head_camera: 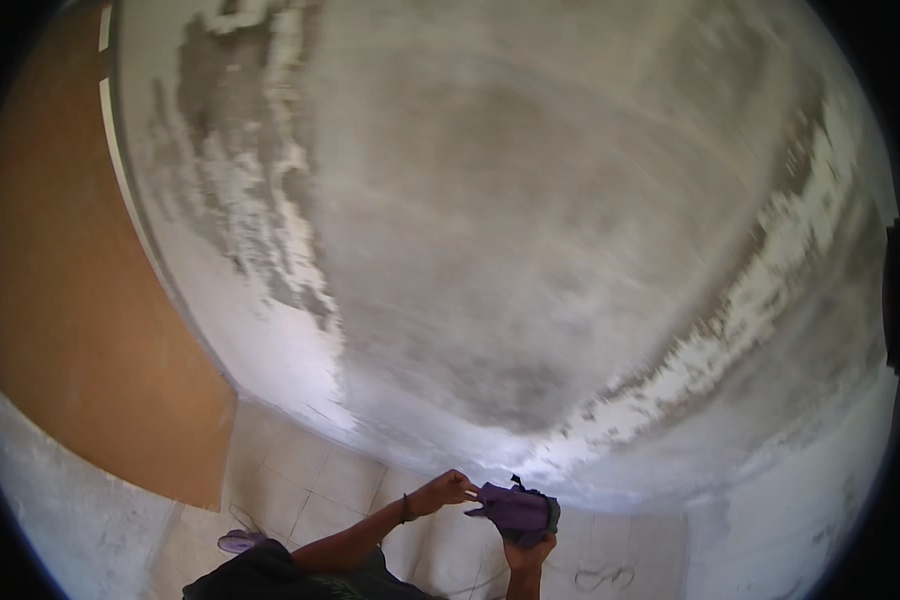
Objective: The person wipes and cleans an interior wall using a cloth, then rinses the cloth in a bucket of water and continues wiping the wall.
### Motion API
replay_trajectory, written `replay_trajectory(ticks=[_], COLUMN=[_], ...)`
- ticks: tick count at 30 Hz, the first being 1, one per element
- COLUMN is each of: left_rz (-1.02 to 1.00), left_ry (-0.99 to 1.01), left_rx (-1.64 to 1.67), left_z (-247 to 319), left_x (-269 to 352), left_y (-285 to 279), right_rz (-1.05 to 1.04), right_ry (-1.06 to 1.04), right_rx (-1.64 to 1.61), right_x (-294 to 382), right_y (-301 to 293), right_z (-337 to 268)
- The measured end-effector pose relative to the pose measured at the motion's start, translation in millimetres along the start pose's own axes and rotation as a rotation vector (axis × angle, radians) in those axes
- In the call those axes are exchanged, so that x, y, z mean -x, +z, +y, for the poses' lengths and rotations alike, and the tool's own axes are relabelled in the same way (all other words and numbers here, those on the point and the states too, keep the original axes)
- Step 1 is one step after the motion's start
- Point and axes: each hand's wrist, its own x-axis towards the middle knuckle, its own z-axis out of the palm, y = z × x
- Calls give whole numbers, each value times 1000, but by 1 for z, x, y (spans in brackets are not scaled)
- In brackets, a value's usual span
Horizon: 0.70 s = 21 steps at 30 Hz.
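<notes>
A purple cloth bundle [516,513] with dark grey and black parts is held in front of my body, near the bottom of the head view. My right hand [529,552] grips it from below, at its right end; the fingers are partly hidden by the cloth. At its upper left corner my left hand [450,489] pinches the edge of the cloth between fingertips and thumb. A dark band circles my left wrist. What the bundle contains cannot be seen.
A large wall [495,262] with patchy grey and white plaster stands ahead. At the left is a brown door panel [105,300]. On the tiled floor [330,487] lie a purple object [240,540] at the left and a thin cord [604,577] at the right.
</notes>
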Motion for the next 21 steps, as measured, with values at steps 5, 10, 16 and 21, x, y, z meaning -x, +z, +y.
replay_trajectory(ticks=[5,10,16,21], left_rz=[270,478,728,988], left_ry=[229,353,424,651], left_rx=[-125,-194,119,424], left_z=[135,225,232,218], left_x=[46,98,125,126], left_y=[-64,-74,-77,-129], right_rz=[-285,-459,-949,-1302], right_ry=[148,6,-25,135], right_rx=[-21,957,1211,1449], right_x=[-123,-198,-199,-196], right_y=[85,165,242,286], right_z=[46,103,229,267])
